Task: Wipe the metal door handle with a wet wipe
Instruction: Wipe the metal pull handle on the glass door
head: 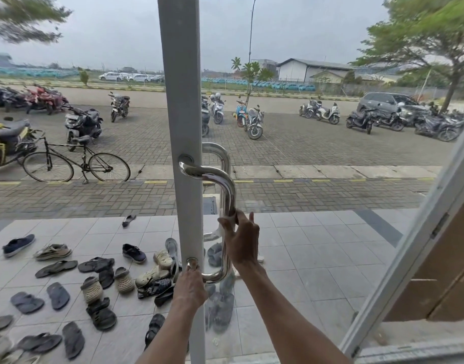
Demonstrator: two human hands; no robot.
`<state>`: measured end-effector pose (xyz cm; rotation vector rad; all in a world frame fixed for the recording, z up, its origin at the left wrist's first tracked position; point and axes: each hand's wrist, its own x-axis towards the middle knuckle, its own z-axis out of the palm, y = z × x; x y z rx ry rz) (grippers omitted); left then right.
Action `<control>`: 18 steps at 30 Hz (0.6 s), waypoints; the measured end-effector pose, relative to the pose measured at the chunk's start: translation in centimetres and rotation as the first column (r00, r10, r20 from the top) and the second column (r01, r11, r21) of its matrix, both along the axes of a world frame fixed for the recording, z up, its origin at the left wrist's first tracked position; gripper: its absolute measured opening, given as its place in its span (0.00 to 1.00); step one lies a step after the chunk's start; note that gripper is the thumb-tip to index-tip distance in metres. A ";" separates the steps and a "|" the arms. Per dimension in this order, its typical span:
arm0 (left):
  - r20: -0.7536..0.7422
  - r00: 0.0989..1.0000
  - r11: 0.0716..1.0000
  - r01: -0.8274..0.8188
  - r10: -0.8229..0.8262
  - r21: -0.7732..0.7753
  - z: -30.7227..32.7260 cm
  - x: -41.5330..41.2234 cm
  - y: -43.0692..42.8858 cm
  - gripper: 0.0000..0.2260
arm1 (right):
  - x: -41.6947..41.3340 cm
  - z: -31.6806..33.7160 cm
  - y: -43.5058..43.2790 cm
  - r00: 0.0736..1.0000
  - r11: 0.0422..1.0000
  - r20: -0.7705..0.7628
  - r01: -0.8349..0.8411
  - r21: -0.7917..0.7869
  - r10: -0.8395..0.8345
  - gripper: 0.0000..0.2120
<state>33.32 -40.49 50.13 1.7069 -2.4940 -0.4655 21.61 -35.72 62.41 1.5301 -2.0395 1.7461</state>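
Our right hand (241, 237) squeezes the wet wipe (223, 228) around the shiny metal door handle (227, 195), low on its long bar. Our left hand (190, 285) grips the bottom bend. We think the upper part needs wiping next.

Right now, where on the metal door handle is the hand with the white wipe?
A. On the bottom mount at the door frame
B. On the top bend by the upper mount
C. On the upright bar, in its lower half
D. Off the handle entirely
C: the right hand wraps the wet wipe around the metal door handle on its upright bar, below the midpoint; the left hand grips near the bottom mount.
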 end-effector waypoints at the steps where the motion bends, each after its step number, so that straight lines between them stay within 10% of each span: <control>1: 0.014 1.000 1.000 0.017 -0.016 -0.016 -0.1 0.2 0.0 0.21 | 0.0 0.7 0.0 1.000 1.000 0.000 -0.009 -0.008 0.009 0.12; 18: -0.204 0.972 0.884 0.008 -0.117 -0.468 6.7 1.5 -2.5 0.40 | -0.2 4.4 -0.8 0.999 0.988 -0.036 -0.038 -0.149 0.033 0.12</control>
